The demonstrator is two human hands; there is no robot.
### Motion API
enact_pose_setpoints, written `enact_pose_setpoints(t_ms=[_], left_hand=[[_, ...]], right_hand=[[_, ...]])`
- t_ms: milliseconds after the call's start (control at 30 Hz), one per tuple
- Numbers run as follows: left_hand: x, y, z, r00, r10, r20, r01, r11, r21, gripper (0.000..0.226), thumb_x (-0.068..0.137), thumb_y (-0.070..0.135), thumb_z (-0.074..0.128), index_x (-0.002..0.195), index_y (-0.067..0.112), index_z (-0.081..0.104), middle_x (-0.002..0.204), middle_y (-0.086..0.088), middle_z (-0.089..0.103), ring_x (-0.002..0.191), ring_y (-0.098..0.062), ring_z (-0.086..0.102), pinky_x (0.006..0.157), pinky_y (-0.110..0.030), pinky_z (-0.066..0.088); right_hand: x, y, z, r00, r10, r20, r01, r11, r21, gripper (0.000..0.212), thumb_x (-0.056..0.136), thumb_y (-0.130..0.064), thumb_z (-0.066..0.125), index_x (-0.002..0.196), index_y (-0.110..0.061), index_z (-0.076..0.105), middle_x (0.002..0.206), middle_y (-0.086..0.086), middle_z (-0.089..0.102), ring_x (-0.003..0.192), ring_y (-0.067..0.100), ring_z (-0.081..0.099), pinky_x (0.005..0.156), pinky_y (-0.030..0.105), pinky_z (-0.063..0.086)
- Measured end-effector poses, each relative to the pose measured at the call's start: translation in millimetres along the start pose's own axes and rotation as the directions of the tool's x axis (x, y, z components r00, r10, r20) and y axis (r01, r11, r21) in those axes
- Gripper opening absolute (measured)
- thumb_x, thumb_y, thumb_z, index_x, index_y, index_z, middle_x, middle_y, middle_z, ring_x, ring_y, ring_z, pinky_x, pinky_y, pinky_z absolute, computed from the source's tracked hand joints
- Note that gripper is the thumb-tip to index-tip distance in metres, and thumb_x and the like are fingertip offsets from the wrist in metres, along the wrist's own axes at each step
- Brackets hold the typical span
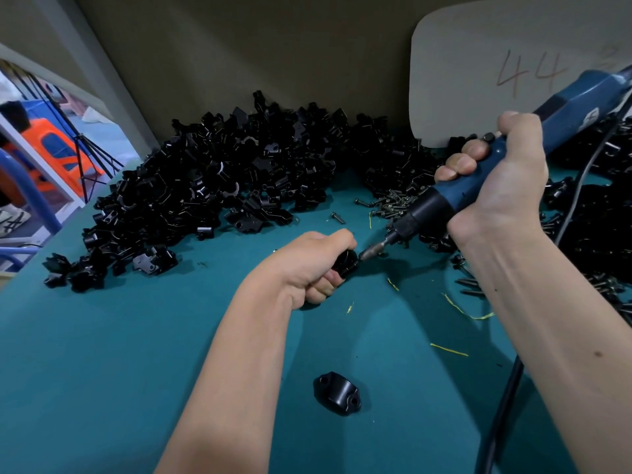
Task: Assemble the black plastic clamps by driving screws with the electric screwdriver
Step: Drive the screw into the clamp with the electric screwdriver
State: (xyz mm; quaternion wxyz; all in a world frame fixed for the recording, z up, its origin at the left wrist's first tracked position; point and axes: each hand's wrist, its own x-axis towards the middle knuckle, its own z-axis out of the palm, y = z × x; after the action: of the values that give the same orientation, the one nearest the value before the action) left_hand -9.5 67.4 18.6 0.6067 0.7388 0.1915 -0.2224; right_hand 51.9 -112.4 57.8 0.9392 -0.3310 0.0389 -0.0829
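**Bit on clamp, slip risk**

My left hand (316,265) grips a black clamp (345,263) just above the teal mat (136,354); my right hand (496,179) is wrapped round the electric screwdriver (444,200), bit tip at the clamp's edge. The tool is tilted, so I judge the bit may skid off toward my fingers, or the screw cross-thread. A spare clamp half (337,393) lies near me. Clamp pile (212,179) and loose screws (393,200) sit behind, against a grey wall (273,46)

Teal table (102,371) bears heaped black clamp parts (205,186); screws (393,203); one clamp half (337,393); seemingly yellow shreds (465,311).
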Motion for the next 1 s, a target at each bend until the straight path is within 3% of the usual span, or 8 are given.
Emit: enact_pose_setpoints(t_ms=[300,600,800,1000], left_hand=[[2,-2,-1,1.000,-0.006,-0.027,0.005,0.998,-0.055,0.038,0.097,0.035,0.051,0.066,0.020,0.034,0.049,0.003,0.030,0.037,-0.008,0.018,0.037,-0.011,0.015],[3,-1,0,0.996,-0.018,-0.082,0.013,0.998,-0.066,0.037,0.096,0.036,0.052,0.069,0.017,0.036,0.048,0.003,0.033,0.037,-0.009,0.020,0.037,-0.012,0.016],[2,0,3,0.996,-0.004,-0.093,0.000,0.999,-0.036,0.037,0.095,0.037,0.051,0.067,0.018,0.035,0.047,0.003,0.034,0.036,-0.010,0.020,0.037,-0.013,0.015],[-3,0,3,1.000,0.017,0.026,-0.018,0.999,0.045,0.036,0.096,0.036,0.048,0.065,0.020,0.036,0.048,0.003,0.030,0.036,-0.008,0.017,0.038,-0.010,0.013]], right_hand=[[-2,0,3,0.998,-0.067,-0.002,0.067,0.998,0.002,0.019,0.094,-0.016,0.058,0.092,-0.016,0.039,0.063,-0.001,0.044,0.051,0.014,0.038,0.050,0.027,0.038],[2,3,-3,0.993,-0.034,-0.112,0.038,0.999,0.033,0.023,0.094,-0.016,0.059,0.103,-0.015,0.038,0.061,-0.001,0.043,0.048,0.014,0.038,0.050,0.027,0.037],[-5,0,6,0.992,-0.125,-0.011,0.125,0.992,-0.017,0.020,0.090,-0.013,0.060,0.093,-0.015,0.040,0.061,0.000,0.045,0.049,0.015,0.039,0.050,0.028,0.038],[-1,-5,-1,0.998,0.042,0.055,-0.044,0.998,0.038,0.022,0.098,-0.025,0.058,0.092,-0.018,0.038,0.063,-0.004,0.043,0.050,0.011,0.038,0.049,0.026,0.037]])
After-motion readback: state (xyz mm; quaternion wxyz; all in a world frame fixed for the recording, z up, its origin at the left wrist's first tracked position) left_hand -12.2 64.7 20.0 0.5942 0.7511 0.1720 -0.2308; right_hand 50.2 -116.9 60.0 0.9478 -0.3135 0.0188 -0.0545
